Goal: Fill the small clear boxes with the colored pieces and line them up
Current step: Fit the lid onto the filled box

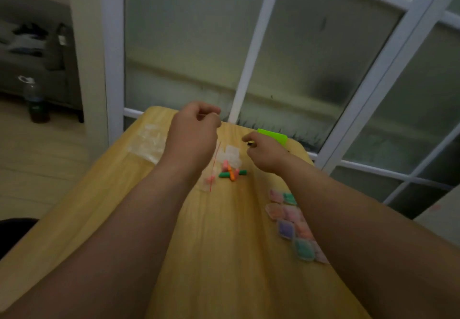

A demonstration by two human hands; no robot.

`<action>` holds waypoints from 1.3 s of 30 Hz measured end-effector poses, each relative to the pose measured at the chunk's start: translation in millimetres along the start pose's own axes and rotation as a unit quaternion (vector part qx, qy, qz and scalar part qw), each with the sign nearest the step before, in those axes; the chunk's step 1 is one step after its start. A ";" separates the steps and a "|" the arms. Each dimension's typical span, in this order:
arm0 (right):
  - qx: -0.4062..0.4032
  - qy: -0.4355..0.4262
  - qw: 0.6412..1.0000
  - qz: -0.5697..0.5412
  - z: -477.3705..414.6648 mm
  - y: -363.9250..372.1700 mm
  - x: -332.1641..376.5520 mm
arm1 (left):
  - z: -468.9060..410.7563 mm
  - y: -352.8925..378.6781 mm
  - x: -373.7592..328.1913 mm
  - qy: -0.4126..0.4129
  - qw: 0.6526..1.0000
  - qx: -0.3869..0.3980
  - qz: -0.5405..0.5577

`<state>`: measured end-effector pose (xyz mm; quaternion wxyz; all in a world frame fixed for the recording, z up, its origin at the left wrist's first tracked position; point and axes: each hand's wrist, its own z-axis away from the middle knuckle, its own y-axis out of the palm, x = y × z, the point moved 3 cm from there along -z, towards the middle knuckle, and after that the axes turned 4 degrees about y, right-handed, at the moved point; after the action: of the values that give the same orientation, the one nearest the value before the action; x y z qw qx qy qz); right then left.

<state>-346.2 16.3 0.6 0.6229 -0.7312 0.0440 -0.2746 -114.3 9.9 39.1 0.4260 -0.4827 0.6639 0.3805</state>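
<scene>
Far out to the left of the left hand: a heap of clear plastic on the wooden table, empty boxes or bags, too blurred to tell which. Left hand raised above the table, fingers curled in to a loose fist, thumb against forefinger as if pinching something thin; what it holds, if anything, cannot be made out. Just right of that wrist and under it, a clear bag with a red strip lying flat.

Between the two hands, slightly nearer the body than either: a few empty clear boxes, and touching them on the near side the loose colored pieces, pink, orange and green sticks in a small crossed pile. Long axis of the green one running left to right, across the line of both forearms; the orange one lying more toward the body.

Right hand low over the table, fingers bent, tips closed on something small and dark, not identifiable. Beyond it, a bright green flat object.

Right of the right forearm and partly under it: filled boxes in a double row, pink, green, orange and purple.

Probable next move: a pick from the pile. Pile about level between the hands, somewhat closer to the right fingertips; right hand occupied, so left likely freer.
</scene>
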 end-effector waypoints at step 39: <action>-0.134 0.087 0.911 -0.381 177.3 -34.8 -3.2 | 104.3 -0.1 1.1 -0.145 0.961 0.228 -0.055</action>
<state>-277.6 182.6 19.1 0.3610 -0.7424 -0.1471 -0.5449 -93.7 105.0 1.8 0.6365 -0.3483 0.6369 0.2608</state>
